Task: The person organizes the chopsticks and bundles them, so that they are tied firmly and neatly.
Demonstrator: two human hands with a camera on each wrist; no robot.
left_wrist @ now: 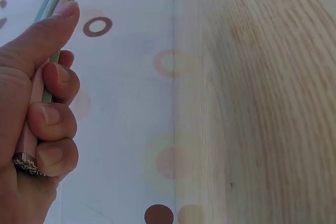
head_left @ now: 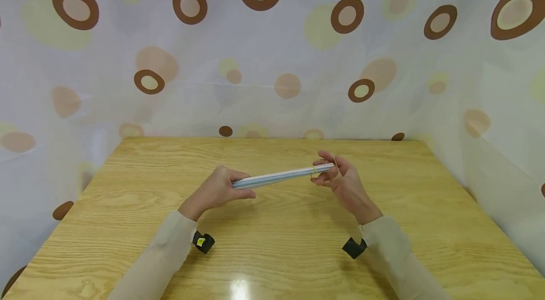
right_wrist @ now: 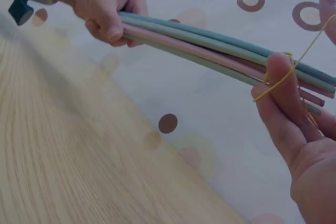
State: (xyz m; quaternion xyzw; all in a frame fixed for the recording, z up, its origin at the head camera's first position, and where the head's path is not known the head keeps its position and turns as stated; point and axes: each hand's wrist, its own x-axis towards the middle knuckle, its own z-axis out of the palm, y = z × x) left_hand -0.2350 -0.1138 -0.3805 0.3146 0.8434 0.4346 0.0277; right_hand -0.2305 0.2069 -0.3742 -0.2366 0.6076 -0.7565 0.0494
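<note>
Spanning the space above the bench point(head_left: 298, 243), the bundle of pastel sticks point(head_left: 281, 177) lies between both hands, its long axis running left to right, the right end higher in the head view. The left hand point(head_left: 217, 189) grips the left end; the right hand point(head_left: 350, 189), fingers spread, is at the other, a yellow band point(right_wrist: 262, 96) looping bundle and fingers.

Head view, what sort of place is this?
Probably a screened-off recording workspace: a wood-grain table, spotted cloth hung behind and beside it, and dark wrist devices.
</note>
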